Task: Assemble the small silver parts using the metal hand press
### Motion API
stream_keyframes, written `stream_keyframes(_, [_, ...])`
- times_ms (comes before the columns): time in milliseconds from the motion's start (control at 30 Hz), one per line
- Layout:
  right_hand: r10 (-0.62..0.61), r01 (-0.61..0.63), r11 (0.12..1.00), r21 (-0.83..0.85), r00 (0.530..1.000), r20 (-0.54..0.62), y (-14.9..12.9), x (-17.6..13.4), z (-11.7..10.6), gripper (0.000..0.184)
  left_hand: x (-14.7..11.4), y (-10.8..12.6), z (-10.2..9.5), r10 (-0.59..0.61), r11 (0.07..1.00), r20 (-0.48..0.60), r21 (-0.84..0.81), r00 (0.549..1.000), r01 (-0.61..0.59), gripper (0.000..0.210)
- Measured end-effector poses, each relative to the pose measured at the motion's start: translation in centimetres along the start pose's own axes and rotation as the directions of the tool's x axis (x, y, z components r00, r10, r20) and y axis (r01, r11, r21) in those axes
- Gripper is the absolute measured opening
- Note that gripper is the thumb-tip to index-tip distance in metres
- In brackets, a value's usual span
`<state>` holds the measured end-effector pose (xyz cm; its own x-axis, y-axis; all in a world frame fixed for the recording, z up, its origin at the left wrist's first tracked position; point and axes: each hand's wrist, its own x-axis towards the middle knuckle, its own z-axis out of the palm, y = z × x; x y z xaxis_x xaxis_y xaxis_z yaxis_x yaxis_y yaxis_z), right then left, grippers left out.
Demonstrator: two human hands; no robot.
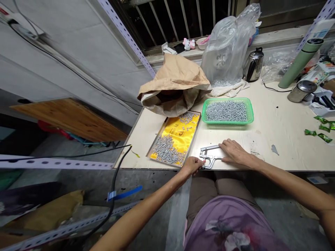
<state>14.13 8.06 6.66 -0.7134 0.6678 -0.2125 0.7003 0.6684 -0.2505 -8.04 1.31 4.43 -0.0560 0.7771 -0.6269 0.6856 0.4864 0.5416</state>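
Observation:
Near the table's front edge, my right hand (pixel 232 150) is wrapped round the handles of silver spring-loaded pliers (pixel 211 157), which have a coil spring between their arms. My left hand (pixel 193 165) is closed in a pinch at the left end of the pliers, by the jaws; what sits in its fingertips is too small to make out. Just beyond the left hand lies a shallow tray (pixel 188 142) lined with yellow cloth, with small silver metal pins (pixel 167 150) piled at its near and far ends. Behind the pliers stands a green basket (pixel 228 122) full of similar pins.
An open brown paper bag (pixel 178 75) stands behind the tray. Farther back are a clear plastic bag (pixel 222 52), a steel kettle (pixel 254 64) and a green flask (pixel 300 62). Green-wrapped sweets (pixel 324 137) lie at the right. A black cable (pixel 115 174) hangs past the table's left corner.

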Motion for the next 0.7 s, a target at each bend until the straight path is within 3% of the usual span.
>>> stream_keyframes(67, [-0.006,0.006,1.0,0.0,1.0,-0.016,-0.3,-0.4,0.1,0.037,-0.4,-0.2,0.3,0.197,0.971,-0.173,0.169,0.965,-0.168,0.024])
stream_keyframes(133, [-0.011,0.011,1.0,-0.002,0.999,-0.036,-0.6,-0.6,0.3,0.034,-0.5,-0.1,0.7,0.426,0.881,-0.272,0.341,0.863,-0.328,0.013])
stream_keyframes(233, [-0.009,0.009,1.0,-0.009,0.998,-0.066,-0.8,-0.7,0.5,0.035,0.4,1.2,1.6,0.682,0.681,-0.178,0.509,0.71,-0.526,0.025])
stream_keyframes(300, [-0.005,0.003,1.0,-0.019,0.997,-0.083,-0.8,-0.7,0.7,0.036,1.5,2.5,1.9,0.769,0.556,-0.065,0.559,0.636,-0.615,0.043])
stream_keyframes(367, [-0.004,0.002,1.0,-0.023,0.995,-0.097,-0.7,-0.8,0.9,0.038,2.6,3.6,2.0,0.788,0.488,0.037,0.571,0.615,-0.66,0.054])
stream_keyframes(567, [0.066,-0.067,0.998,-0.013,0.994,-0.088,-0.1,-1.6,1.4,0.068,4.0,5.2,1.2,0.747,0.397,0.238,0.59,0.621,-0.704,0.066])
stream_keyframes(700, [0.086,-0.089,0.996,-0.032,0.992,-0.09,-0.3,-2.1,1.7,0.051,3.6,5.9,0.8,0.717,0.312,0.328,0.638,0.615,-0.704,0.052])
